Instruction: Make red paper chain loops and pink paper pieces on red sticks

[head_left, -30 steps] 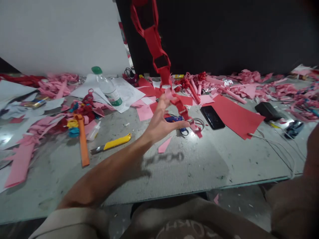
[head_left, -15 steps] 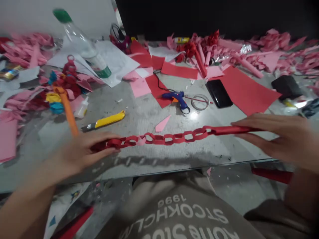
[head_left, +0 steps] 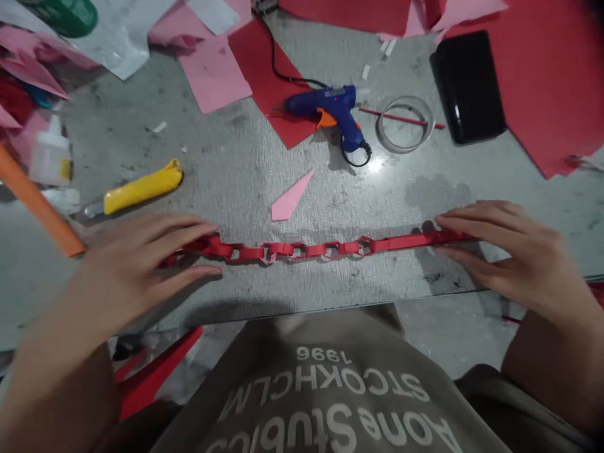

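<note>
A red paper chain of linked strips lies stretched along the front of the table, with one pink link left of its middle. My left hand is around its left end, where links bunch between the fingers and thumb. The right end is a long flat red strip, and my right hand has its tip between fingers and thumb. Just behind the chain lies a pointed pink paper piece. A yellow utility knife rests beyond my left hand.
A blue glue gun with a black cord lies on red paper. Right of it are a clear tape ring and a black case-like object. A small glue bottle and an orange strip are at left.
The chain has come down from above the table onto its surface, both hands lowering with it. My view has tilted down and closer.
</note>
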Motion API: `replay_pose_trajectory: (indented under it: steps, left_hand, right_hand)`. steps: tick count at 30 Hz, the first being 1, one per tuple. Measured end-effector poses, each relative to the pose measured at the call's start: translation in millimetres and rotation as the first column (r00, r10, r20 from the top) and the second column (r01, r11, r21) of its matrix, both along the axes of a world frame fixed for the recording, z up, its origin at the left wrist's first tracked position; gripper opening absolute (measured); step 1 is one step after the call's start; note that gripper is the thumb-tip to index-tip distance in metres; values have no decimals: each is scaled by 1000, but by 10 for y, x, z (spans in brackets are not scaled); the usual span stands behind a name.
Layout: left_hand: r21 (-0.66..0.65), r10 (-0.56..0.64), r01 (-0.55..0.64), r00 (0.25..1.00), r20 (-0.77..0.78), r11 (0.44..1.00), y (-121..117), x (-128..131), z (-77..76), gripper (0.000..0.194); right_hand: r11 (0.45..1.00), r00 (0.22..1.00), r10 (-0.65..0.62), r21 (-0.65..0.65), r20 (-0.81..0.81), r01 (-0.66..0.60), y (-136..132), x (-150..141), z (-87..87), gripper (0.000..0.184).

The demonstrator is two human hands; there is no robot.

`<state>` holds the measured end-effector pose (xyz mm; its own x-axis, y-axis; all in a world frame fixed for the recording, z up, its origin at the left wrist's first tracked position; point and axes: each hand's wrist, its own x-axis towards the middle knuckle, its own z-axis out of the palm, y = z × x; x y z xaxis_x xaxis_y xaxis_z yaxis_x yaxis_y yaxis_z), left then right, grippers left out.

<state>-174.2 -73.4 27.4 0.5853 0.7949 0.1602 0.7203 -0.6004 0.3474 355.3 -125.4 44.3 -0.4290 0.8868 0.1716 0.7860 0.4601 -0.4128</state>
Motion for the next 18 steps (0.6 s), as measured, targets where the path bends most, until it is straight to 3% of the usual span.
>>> replay_pose_trajectory:
  steps: [4, 8, 10, 14, 18]
  left_hand:
    - [61, 28, -30, 999, 31, 998, -94, 146, 43, 63]
    - [162, -118, 109, 992, 48, 981, -187, 400, 29, 44]
    - [130, -119, 109, 990, 74, 986, -224, 527, 40, 34]
    - [31, -67, 62, 971, 229, 998, -274, 708, 87, 32]
    - [186, -186, 173, 981, 55, 967, -278, 869, 64, 24]
  right_hand:
    - [997, 992, -23, 73, -121, 32, -52, -254, 93, 27]
    - [983, 974, 173, 79, -147, -163, -48, -519, 73, 20]
    - [965, 958, 259, 83, -124, -250, -22, -635, 26, 24]
    - [942, 934, 334, 70, -126, -328, 40, -903, -43, 29]
    - [939, 935, 342, 69, -97, -337, 80, -1248, -88, 26]
